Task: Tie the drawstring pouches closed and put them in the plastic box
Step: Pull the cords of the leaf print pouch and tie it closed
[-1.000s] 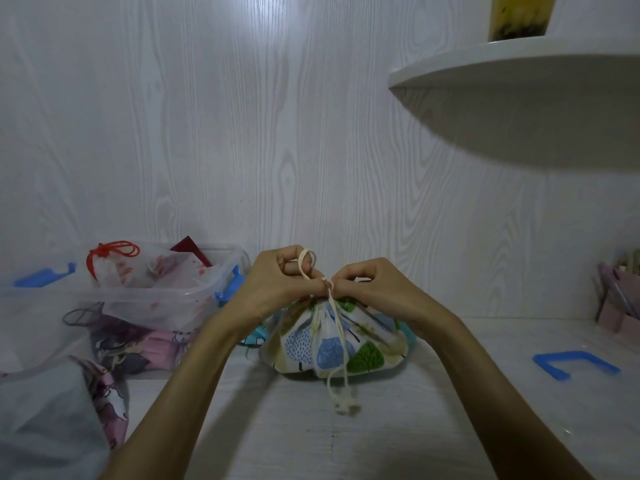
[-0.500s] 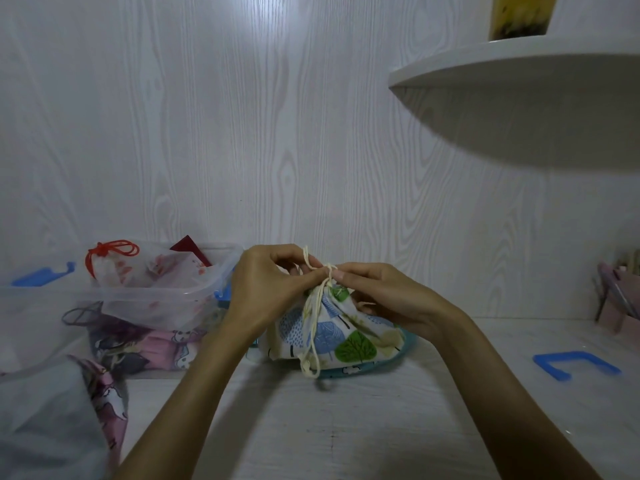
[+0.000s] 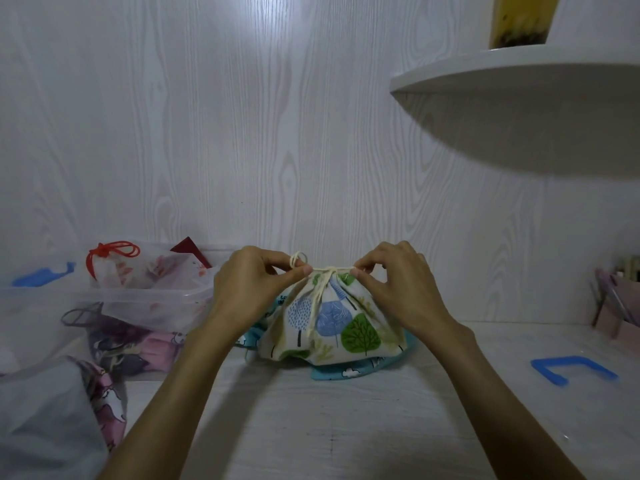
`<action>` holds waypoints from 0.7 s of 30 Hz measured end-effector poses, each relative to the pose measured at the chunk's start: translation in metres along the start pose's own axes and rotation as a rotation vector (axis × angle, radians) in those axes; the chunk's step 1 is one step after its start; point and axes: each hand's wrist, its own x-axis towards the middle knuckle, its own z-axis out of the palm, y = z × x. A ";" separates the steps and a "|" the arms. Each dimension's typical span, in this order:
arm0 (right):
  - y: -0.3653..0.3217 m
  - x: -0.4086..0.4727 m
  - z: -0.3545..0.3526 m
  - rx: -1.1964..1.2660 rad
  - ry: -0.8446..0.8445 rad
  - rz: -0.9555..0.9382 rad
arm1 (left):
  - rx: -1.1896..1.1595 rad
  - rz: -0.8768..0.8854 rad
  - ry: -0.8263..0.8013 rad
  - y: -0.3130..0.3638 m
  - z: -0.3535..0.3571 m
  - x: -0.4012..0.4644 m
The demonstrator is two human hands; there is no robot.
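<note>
Cream cord (image 3: 317, 299) over gathered tree-print pouch (image 3: 332, 327)

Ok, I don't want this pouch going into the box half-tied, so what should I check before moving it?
1. Both hands on the cord: left hand and right hand each pinch the cream drawstring: ok.
2. Tree-print pouch mouth gathered shut: ok.
3. Knot finished and tight: cannot tell.
4. Loose cord tail hanging down the front, clear of the fingers: ok.
5. Plastic box open to the left: ok.
6. Room left in the box: cannot tell.
</note>
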 end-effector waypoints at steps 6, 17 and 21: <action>-0.018 0.003 -0.012 0.607 -0.232 0.243 | 0.011 -0.034 -0.011 -0.006 -0.007 0.003; -0.005 0.004 0.002 0.142 -0.411 0.470 | 0.196 0.009 -0.095 0.000 0.013 -0.002; -0.005 -0.001 -0.003 0.190 -0.547 0.300 | 0.282 -0.018 -0.073 -0.005 0.014 -0.001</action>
